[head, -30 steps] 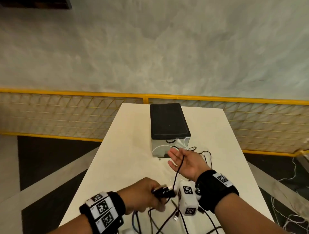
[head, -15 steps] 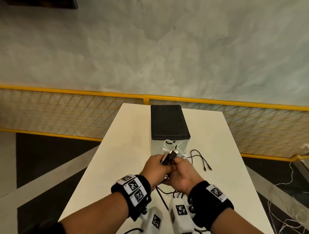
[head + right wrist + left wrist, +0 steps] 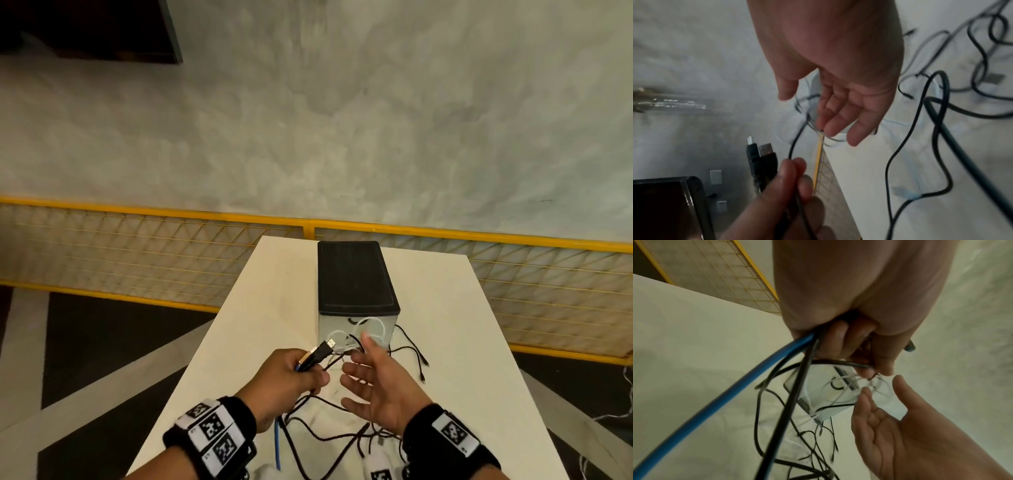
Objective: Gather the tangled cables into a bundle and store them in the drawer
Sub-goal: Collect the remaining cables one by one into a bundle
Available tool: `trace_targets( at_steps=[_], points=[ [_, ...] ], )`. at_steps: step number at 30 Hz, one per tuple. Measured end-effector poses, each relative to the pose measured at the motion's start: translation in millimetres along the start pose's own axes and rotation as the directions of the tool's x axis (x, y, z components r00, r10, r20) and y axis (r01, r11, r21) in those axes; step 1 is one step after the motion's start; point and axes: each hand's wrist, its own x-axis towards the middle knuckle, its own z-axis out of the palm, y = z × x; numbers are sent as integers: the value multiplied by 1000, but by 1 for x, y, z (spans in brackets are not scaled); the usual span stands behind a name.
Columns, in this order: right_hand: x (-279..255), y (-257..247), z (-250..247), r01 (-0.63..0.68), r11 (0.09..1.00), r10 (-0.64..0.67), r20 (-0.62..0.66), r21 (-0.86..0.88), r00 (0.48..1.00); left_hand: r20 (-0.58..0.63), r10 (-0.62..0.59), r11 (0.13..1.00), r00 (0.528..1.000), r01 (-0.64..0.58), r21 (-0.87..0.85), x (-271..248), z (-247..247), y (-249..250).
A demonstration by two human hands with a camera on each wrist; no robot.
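My left hand point(image 3: 294, 373) grips a bunch of cable ends point(image 3: 317, 354): black plugs, a blue cable point(image 3: 748, 376) and black leads hang from the fist. The plugs point(image 3: 760, 155) stick out past its fingers. My right hand point(image 3: 376, 387) hovers just right of it, palm up, fingers straight, holding nothing. Thin white cables point(image 3: 368, 330) loop in front of the drawer box point(image 3: 356, 284), a white unit with a black top whose drawer front point(image 3: 830, 391) is closed. Loose black cables point(image 3: 329, 435) trail over the table toward me.
The white table point(image 3: 267, 325) ends close on both sides, with dark floor below. A yellow-framed mesh fence point(image 3: 137, 253) runs behind it. More black leads point(image 3: 416, 356) lie right of the box. A dark panel point(image 3: 663, 207) shows in the right wrist view.
The two hands were pressed together over the cable ends near the box; now my right hand has let go and opened, and my left hand alone keeps the bunch.
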Motion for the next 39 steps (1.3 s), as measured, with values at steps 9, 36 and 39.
trace_targets(
  at_steps=[9, 36, 39],
  points=[
    [0, -3, 3, 104, 990, -98, -70, 90, 993, 20, 52, 995, 998, -50, -85, 4, 18, -4],
    [14, -9, -22, 196, 260, -623, -9, -946, 782, 46, 105, 983, 993, -111, 144, 21, 20, -22],
    [9, -30, -35, 82, 83, -655, 8, -993, 756, -18, 75, 978, 997, -70, 197, 28, 10, -29]
  ],
)
